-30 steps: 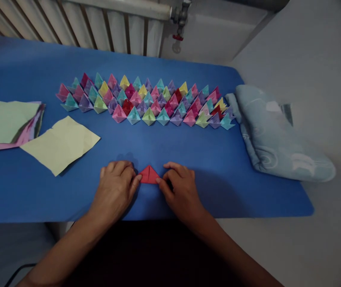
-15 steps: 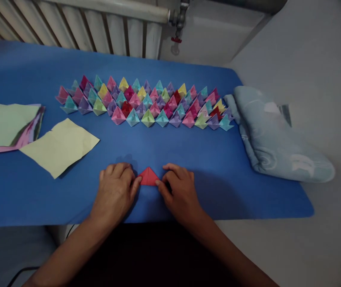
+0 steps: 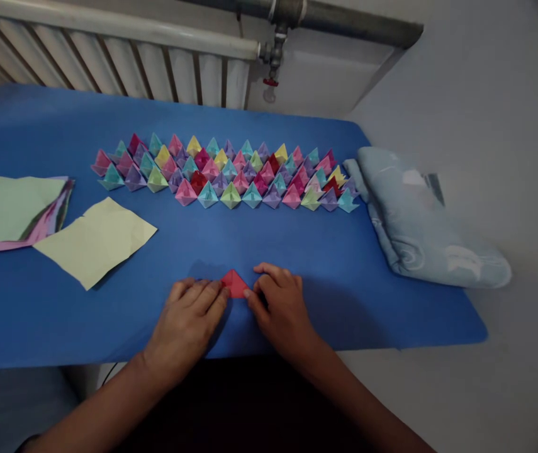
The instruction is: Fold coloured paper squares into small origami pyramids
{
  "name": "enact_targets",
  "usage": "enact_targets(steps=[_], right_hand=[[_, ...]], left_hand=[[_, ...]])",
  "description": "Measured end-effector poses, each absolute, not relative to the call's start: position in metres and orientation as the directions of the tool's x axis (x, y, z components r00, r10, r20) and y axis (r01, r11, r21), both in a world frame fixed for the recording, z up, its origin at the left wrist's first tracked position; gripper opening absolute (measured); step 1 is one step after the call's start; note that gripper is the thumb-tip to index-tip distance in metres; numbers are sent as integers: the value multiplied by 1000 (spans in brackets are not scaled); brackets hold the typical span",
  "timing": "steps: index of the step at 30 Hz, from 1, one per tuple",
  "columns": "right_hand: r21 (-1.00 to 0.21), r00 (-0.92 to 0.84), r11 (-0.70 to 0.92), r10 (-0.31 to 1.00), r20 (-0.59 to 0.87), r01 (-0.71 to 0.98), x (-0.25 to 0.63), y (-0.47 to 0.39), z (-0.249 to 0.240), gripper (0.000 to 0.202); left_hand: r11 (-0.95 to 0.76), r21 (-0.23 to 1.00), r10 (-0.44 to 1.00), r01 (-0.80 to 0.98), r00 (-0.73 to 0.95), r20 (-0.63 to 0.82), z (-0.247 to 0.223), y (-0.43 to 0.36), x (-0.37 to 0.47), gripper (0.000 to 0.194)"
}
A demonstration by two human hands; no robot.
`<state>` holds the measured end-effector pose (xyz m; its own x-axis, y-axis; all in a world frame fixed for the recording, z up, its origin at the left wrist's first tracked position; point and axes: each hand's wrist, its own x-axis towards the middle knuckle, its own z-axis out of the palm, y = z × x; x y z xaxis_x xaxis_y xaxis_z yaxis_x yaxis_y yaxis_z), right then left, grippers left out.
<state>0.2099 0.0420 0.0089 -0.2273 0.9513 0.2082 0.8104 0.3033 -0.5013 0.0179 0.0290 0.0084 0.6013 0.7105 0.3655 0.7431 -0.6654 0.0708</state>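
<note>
A small red folded paper point(image 3: 235, 285), triangular with a crease down from its peak, lies on the blue table near the front edge. My left hand point(image 3: 190, 321) presses its fingers, held together, onto the paper's left corner, covering that corner. On the right corner rests the thumb of my right hand point(image 3: 280, 305), with the index finger bent above it and the other fingers curled under. Beyond the hands stand several rows of small folded paper boats point(image 3: 231, 195) in pink, purple, turquoise, yellow, green and red.
To the left lies a pale yellow paper sheet point(image 3: 99, 242), beside a stack of coloured paper point(image 3: 11, 207) with green on top. A folded grey-blue blanket point(image 3: 431, 226) hangs over the right edge of the blue table point(image 3: 335, 270). Behind it are a radiator point(image 3: 155, 63) and a pipe valve point(image 3: 275, 56).
My left hand has shifted right and flattened its fingers over the paper's left corner, where its thumb was before. My right hand keeps its hold. The view has tilted up slightly.
</note>
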Motion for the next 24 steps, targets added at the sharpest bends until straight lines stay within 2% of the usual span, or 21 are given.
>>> enact_targets(steps=[4,8,10,13,17,24], right_hand=[[-513,-241,301,954,181,804,213,42,11,16],[-512,-287,353,936,205,783,211,41,25,11],[-494,-434,492,869,236,717,207,39,33,22],[-427,-639,640,750,170,638,202,38,35,35],[-341,-678,664,729,95,665,205,38,23,48],[-306,-681,668,728,79,679,210,33,12,51]], left_hand=[[-579,-3,782,815,557,278,14,16,20,45],[-614,-72,737,786,604,302,11,15,19,46],[-632,-63,720,772,616,319,8,16,18,42],[-628,-20,732,778,600,322,4,17,17,37],[-599,-17,764,801,578,287,3,13,19,40],[-609,29,763,793,575,293,2,5,15,43]])
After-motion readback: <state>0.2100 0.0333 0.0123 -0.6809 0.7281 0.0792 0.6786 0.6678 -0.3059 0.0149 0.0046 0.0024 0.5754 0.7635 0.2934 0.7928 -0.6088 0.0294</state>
